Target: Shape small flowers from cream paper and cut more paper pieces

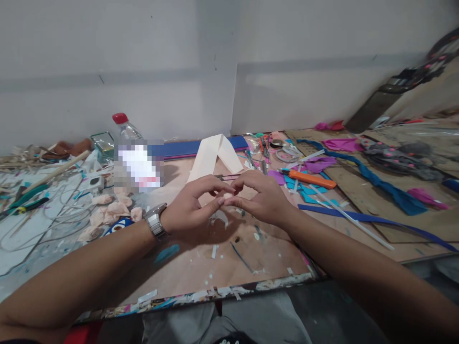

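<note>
My left hand and my right hand meet above the middle of the table. Between their fingertips is a small pale piece, mostly covered by the fingers. The thumbs and curled fingers of both hands press around it. Just behind the hands a folded cream paper strip stands up like an upside-down V. Thin dark scissors or tweezers show partly behind my fingers. Whitish scraps lie below my left hand on the pinkish work surface.
To the left stand a red-capped bottle, crumpled peach bits and green-handled pliers. A blue case lies behind. On the right are an orange cutter, blue strips and a brown board.
</note>
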Motion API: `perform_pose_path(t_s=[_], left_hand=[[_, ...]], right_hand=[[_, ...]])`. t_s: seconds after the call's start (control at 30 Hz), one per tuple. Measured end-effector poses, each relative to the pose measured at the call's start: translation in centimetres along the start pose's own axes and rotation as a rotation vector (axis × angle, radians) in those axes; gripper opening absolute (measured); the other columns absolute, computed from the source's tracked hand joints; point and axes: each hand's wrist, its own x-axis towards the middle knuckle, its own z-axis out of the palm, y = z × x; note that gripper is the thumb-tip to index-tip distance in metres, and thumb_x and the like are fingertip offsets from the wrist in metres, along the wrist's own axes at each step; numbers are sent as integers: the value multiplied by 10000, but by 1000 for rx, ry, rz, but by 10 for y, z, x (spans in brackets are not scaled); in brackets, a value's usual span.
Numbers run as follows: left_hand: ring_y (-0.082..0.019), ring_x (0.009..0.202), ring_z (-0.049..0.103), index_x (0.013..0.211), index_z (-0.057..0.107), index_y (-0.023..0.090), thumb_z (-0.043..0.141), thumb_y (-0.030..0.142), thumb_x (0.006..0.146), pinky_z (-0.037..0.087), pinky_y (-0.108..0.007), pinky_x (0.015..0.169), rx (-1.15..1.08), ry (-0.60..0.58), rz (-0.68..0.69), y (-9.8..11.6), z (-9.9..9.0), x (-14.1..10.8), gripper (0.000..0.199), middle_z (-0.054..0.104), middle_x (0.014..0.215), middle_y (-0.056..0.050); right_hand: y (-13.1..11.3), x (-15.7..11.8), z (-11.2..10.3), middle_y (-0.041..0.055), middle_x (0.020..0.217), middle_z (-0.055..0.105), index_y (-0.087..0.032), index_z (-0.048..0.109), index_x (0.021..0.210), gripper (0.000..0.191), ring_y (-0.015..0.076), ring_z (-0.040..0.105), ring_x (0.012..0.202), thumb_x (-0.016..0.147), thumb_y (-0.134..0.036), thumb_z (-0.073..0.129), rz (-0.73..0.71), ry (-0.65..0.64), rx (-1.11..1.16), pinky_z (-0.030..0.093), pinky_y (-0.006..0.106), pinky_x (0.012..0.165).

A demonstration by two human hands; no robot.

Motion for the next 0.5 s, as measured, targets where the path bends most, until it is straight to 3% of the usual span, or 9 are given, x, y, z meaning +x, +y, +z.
perform_pose_path(t_s=[0.17, 0.5], left_hand=[[-180, 972, 687, 1100, 702, 188, 621, 316, 1014, 561, -340, 883, -70, 8, -62, -2, 1, 0, 174, 746, 1061, -91], [-211, 1063, 708, 1183, 716, 222, 610, 340, 1028, 564, -385, 938, -123, -109, -51, -6, -3, 0, 222, 761, 1153, -101]], right_hand=[[1, -1, 2, 38, 754, 728, -214, 688, 804, 520, 203, 658, 760, 894, -725, 658, -12, 18, -1, 439, 351, 781], [-2, -2, 2, 31, 777, 718, -215, 658, 811, 541, 193, 650, 756, 851, -753, 686, 33, 35, 37, 445, 335, 756]])
